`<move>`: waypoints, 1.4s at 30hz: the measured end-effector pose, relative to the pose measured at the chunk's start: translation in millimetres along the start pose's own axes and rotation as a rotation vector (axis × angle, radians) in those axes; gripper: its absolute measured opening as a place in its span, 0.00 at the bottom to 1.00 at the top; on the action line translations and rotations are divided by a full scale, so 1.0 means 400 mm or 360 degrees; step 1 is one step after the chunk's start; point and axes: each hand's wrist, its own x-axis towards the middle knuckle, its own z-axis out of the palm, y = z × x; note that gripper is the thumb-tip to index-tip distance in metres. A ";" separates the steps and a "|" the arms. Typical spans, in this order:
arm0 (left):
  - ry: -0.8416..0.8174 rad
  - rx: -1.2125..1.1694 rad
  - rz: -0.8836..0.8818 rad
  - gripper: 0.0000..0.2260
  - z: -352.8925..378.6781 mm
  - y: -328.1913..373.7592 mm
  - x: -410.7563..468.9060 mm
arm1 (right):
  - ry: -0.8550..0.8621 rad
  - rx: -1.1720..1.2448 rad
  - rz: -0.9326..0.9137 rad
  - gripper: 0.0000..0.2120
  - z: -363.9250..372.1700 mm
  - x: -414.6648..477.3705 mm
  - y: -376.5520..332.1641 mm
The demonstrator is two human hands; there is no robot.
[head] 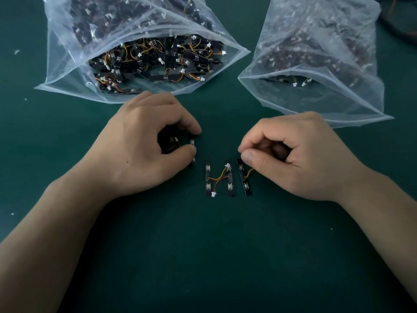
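Our right grip pinches the top edge of an LED strip board just right of the laid pair. Left of that pair, our left grip clutches more boards; green surface stretches wide nearer us.

This is an electronics assembly bench, in a workshop or small factory rather than a home. The work surface is a dark green mat. A clear bag and a second bag lie open on it, both stuffed with bulk stock of one part: small black circuit strips with orange and yellow wires and white plugs. A few such strips lie side by side on the mat. White scraps dot it.
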 end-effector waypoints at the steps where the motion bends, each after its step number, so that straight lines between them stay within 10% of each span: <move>1: -0.0037 -0.0034 0.0027 0.09 -0.003 -0.001 -0.001 | -0.0003 -0.0007 0.0001 0.02 0.000 0.000 0.000; 17: -0.0046 -0.0518 0.0181 0.12 -0.026 -0.021 -0.004 | -0.0026 -0.0018 0.0005 0.02 -0.001 0.000 -0.002; 42: 0.0226 -0.0060 -0.0163 0.05 -0.016 -0.031 -0.001 | -0.0020 -0.0028 -0.0005 0.03 0.001 0.000 -0.006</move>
